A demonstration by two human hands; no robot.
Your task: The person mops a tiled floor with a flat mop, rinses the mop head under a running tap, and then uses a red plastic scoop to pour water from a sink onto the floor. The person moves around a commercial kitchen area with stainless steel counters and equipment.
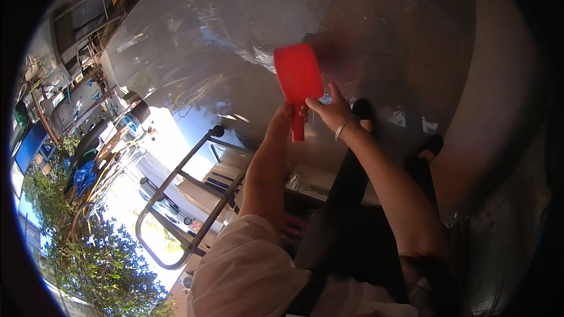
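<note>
A bright red scoop-like object (298,70) with a broad rounded body and a narrow straight handle is held out in front of me above the floor. My left hand (288,113) is closed around the narrow part just below the body, and the handle's end sticks out beneath the fingers. Close on its right side is my right hand (333,111), thumb and a finger spread apart. The thumb tip reaches the red edge, but whether it presses on it I cannot tell. A pale bracelet (345,128) circles the right wrist.
The grey floor (247,23) has shiny, wet-looking patches. To my left stands a metal-framed cart (194,199) with a black knob. Hoses, a blue bag (85,177) and clutter lie farther left, beside leafy plants (106,258). My feet (363,110) are near the right hand.
</note>
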